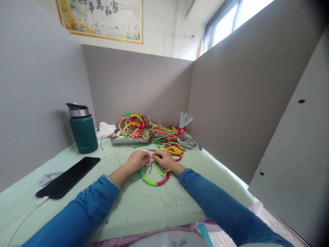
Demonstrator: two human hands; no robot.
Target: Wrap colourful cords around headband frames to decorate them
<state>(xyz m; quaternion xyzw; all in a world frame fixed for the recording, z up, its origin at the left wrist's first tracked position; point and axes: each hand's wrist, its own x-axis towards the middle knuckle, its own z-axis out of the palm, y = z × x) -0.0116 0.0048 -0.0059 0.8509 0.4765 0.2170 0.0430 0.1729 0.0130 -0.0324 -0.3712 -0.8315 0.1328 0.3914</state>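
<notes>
A headband-like hoop (149, 183) wrapped in fuzzy pipe cleaner, bright green with a magenta stretch, rests on the green tablecloth below my hands. My left hand (136, 161) is closed in a pinch at the hoop's upper left, where a pale pink pipe cleaner (148, 163) shows at the fingertips. Opposite it, my right hand (165, 160) pinches at the pink strand, its fingertips almost meeting the left ones. A loose green end (158, 170) hangs inside the hoop. My fingers hide part of the pink strand.
Behind my hands lie a heap of coloured pipe cleaners (164, 132), a metal tray (130, 141) with finished hoops and small pieces, and a grey wire coil (187, 142). At left are a green bottle (83, 134), a black phone (69, 176) on a cable, and tissue (106, 129). Grey partitions (138, 82) enclose the table.
</notes>
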